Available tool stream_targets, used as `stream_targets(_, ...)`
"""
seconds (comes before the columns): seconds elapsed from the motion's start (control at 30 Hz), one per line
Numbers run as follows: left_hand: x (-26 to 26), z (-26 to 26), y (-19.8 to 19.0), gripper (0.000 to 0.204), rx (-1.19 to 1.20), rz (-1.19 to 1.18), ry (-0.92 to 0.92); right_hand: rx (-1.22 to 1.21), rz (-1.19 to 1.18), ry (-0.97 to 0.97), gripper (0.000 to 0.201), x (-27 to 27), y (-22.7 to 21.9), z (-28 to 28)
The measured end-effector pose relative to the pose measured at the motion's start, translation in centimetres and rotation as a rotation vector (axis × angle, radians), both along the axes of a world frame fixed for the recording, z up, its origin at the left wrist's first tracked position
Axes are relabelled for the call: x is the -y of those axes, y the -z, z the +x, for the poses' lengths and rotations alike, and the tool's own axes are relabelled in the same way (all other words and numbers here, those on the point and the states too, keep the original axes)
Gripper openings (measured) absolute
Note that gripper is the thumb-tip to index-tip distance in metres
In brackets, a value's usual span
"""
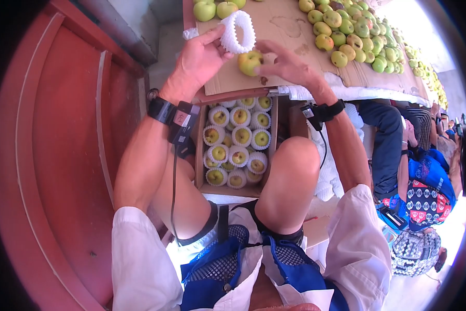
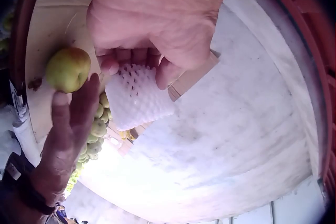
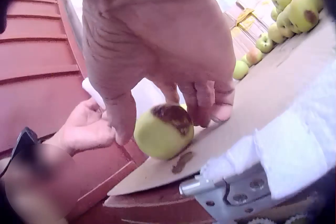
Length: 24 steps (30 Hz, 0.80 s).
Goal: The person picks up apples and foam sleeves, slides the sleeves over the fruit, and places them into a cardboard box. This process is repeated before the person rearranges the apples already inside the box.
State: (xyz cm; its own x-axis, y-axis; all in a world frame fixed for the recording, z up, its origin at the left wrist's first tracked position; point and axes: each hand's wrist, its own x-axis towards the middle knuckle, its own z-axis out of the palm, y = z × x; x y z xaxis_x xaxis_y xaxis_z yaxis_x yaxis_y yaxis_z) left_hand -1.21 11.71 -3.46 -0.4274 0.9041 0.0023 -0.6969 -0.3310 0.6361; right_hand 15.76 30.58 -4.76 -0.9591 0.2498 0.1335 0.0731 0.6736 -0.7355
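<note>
The left hand (image 1: 201,59) pinches a white foam net sleeve (image 1: 238,32), which stands open as a ring with nothing inside. In the left wrist view the foam sleeve (image 2: 137,96) hangs from the thumb and fingertips. A green-yellow apple (image 1: 250,62) rests on the cardboard near the table's front edge, just below the sleeve. Over its right side is the right hand (image 1: 292,67), thumb and fingers spread apart around it. From the right wrist, the apple (image 3: 164,131) shows a dark brown patch on top; whether the fingers touch it, I cannot tell.
Below the table edge, between the knees, stands a cardboard box (image 1: 199,155) of apples in foam sleeves. Loose apples (image 1: 365,39) are heaped at the table's right, with a few more (image 1: 204,10) at the back left. A red door (image 1: 62,155) is at left; other people sit at right.
</note>
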Motion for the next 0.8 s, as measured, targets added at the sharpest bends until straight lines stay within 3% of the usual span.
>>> stream_targets(0.03,0.1,0.2,-0.2,0.033,-0.005,0.009,0.005,-0.064,0.030,0.024,0.064,-0.4,0.0,0.1)
stream_targets(0.17,-0.2,1.2,-0.7,0.036,0.005,0.060,0.070,0.003,-0.348,0.071,0.061,2.1,-6.3,1.3)
stream_targets(0.27,-0.4,1.5,-0.8,0.041,-0.004,0.076,0.160,-0.033,-0.899,-0.092,0.052,2.5,-5.8,0.6)
stream_targets(0.47,-0.1,1.7,-0.3,0.039,-0.036,0.084,0.214,-0.085,-1.129,-0.139,0.035,2.2,-5.3,0.5)
stream_targets(0.8,0.0,1.4,0.0,0.028,-0.082,0.083,0.221,-0.167,-1.169,-0.067,0.023,1.7,-4.6,0.2)
